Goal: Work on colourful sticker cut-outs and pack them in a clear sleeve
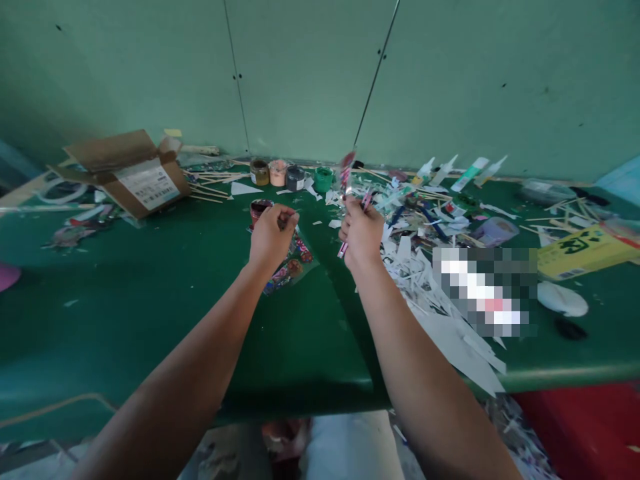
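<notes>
My right hand (363,231) is closed around a slim pink craft knife (343,250), slanted through the fist. Thumb and fingertips of the same hand also pinch a clear strip with a red pattern (346,170), standing upright. My left hand (273,235) hovers left of it, fingers curled into a pinch; whatever is between them is too small to make out. Beneath and behind the left hand lie colourful printed plastic pieces (295,270) on the green table (300,340). An open jar of dark red paint (259,210) stands just behind that hand, partly hidden.
Paint jars (295,178) line the back by the wall. An open cardboard box (143,177) sits at left, thin wooden sticks (210,187) beside it. Paper scraps (415,280), glue bottles (470,175) and a yellow packet (590,250) crowd the right. One patch is pixelated.
</notes>
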`<state>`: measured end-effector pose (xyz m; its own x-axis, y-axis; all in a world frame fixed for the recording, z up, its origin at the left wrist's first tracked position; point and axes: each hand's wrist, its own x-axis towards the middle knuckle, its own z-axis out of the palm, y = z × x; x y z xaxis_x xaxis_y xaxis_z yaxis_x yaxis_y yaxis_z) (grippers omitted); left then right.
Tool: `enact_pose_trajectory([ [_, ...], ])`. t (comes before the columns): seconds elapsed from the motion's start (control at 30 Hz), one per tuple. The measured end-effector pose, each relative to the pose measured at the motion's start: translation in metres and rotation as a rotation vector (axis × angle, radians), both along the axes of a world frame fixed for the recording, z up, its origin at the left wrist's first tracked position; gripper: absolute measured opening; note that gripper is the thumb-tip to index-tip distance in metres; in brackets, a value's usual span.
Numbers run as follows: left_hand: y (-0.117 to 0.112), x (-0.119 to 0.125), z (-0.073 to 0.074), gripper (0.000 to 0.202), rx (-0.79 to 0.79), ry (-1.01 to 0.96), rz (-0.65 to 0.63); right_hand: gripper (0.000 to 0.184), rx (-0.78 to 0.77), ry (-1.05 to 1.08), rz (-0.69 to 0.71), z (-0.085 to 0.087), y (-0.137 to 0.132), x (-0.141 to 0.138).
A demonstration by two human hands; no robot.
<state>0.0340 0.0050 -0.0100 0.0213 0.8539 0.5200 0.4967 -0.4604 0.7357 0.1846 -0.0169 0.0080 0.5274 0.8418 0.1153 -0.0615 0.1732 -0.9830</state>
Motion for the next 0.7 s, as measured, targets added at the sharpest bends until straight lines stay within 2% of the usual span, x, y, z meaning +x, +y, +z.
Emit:
enact_pose_trajectory([
  [0.07, 0.000, 0.002, 0.000, 0.007, 0.018, -0.041, -0.027, 0.019, 0.028, 0.121, 0.055, 0.001, 0.000, 0.002],
  [0.1, 0.000, 0.003, 0.000, 0.007, 0.024, -0.070, -0.049, 0.020, 0.037, 0.107, 0.091, 0.001, 0.000, 0.002],
  [0.23, 0.001, 0.005, 0.001, 0.014, -0.003, -0.219, -0.136, 0.026, 0.027, -0.166, 0.262, -0.005, -0.001, -0.006],
  [0.3, 0.003, 0.005, 0.001, 0.026, -0.037, -0.280, -0.157, 0.027, 0.029, -0.238, 0.306, -0.009, -0.001, -0.011],
  [0.37, 0.004, 0.005, 0.002, 0.036, -0.076, -0.323, -0.176, 0.027, 0.039, -0.252, 0.293, -0.011, 0.000, -0.013],
  [0.43, 0.004, 0.005, 0.001, 0.035, -0.111, -0.347, -0.205, 0.029, 0.053, -0.257, 0.257, -0.013, 0.002, -0.013],
  [0.6, 0.003, 0.004, -0.002, 0.013, -0.145, -0.334, -0.264, 0.033, 0.090, -0.374, 0.045, -0.015, 0.007, -0.001],
  [0.7, -0.002, 0.001, 0.002, 0.051, 0.031, -0.164, -0.148, 0.030, 0.093, -0.440, 0.044, -0.013, 0.008, 0.007],
])
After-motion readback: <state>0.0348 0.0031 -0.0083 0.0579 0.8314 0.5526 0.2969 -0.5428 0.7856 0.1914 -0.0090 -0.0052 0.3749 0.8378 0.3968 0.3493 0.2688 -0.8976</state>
